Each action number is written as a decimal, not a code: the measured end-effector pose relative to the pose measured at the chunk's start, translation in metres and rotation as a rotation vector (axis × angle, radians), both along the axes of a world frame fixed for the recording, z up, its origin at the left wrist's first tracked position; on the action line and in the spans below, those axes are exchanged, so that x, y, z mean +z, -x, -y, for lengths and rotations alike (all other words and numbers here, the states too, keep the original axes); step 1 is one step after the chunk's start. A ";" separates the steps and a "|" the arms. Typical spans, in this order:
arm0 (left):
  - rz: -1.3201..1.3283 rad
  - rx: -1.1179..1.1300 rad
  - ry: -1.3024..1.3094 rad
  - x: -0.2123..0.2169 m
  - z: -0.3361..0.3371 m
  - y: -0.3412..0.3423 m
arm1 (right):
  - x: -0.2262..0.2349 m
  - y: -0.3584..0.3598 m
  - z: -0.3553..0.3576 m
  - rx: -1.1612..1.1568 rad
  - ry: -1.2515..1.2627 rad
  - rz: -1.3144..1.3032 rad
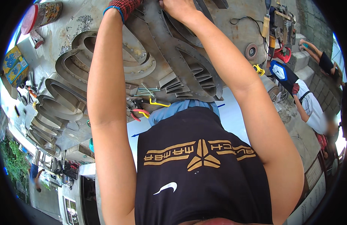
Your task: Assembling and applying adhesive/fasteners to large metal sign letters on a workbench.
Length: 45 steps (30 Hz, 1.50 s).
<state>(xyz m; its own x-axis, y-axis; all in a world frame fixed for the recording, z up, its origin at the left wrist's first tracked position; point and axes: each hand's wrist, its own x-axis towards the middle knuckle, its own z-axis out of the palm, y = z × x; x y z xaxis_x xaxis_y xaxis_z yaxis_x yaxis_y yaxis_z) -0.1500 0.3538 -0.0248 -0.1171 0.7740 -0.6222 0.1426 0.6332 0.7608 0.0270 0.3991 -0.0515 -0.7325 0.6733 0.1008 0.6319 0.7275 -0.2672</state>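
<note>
My left hand (122,6), in a red-and-black knitted glove with a blue cuff, reaches to the top edge, where its fingers are cut off. Beside it my bare right hand (178,9) is cut by the same edge; only a thumb or fingertip shows, so its grip cannot be made out. Both are over a large grey sheet-metal shape (164,41) with raised strip walls. Short bent metal strips (174,84) lie at its near end. Closer to me are pliers with red and yellow handles (143,112) and several thin metal rods (148,90).
Curved metal shapes (64,93) line the left side. A red-lidded jar (42,17) and a yellow-blue box (15,66) stand far left. On the right lie a grinding disc (251,51), a yellow tape measure (258,69) and a black cable (245,18). Another person (310,103) is at right.
</note>
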 end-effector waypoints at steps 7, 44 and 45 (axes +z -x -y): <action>-0.065 -0.031 0.055 0.019 -0.001 -0.003 | -0.008 0.005 0.006 -0.082 -0.045 -0.003; -0.202 -0.138 0.080 -0.023 0.002 0.007 | 0.008 -0.006 0.032 -0.060 0.032 0.241; -0.199 -0.129 0.069 -0.026 0.002 0.009 | 0.007 -0.005 0.031 -0.067 0.037 0.233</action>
<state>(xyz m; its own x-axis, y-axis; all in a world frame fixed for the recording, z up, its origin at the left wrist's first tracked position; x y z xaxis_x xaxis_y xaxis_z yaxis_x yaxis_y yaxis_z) -0.1587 0.3521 -0.0508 -0.1456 0.7467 -0.6491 0.3684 0.6498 0.6649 0.0320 0.3679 -0.0447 -0.6869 0.7209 -0.0917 0.7259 0.6746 -0.1341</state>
